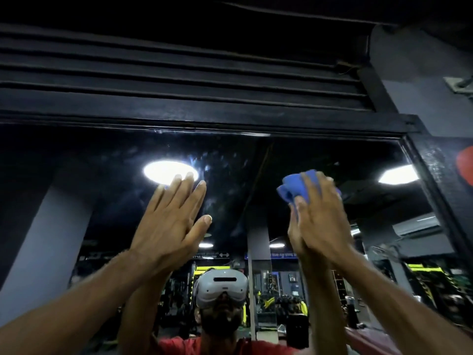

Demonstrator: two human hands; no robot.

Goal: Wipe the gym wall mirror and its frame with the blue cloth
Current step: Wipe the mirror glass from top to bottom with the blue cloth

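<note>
The mirror (110,155) was a broad, dark, glossy pane in a black frame (204,112) of flat painted wood with a slightly gritty surface. Above it ran dark horizontal slats (153,70). Pale streaks and smudges (217,160) clouded the glass near its top edge, beside a bright oval reflected ceiling light (161,171).

The blue cloth (291,188) was soft and bunched into thick folds, high on the glass right of centre. The right hand (322,221) pressed it to the mirror, fingers laid over it and thumb tucked into its folds. The left hand (166,226) lay flat against the glass, fingers straight and close together, holding nothing.
</note>
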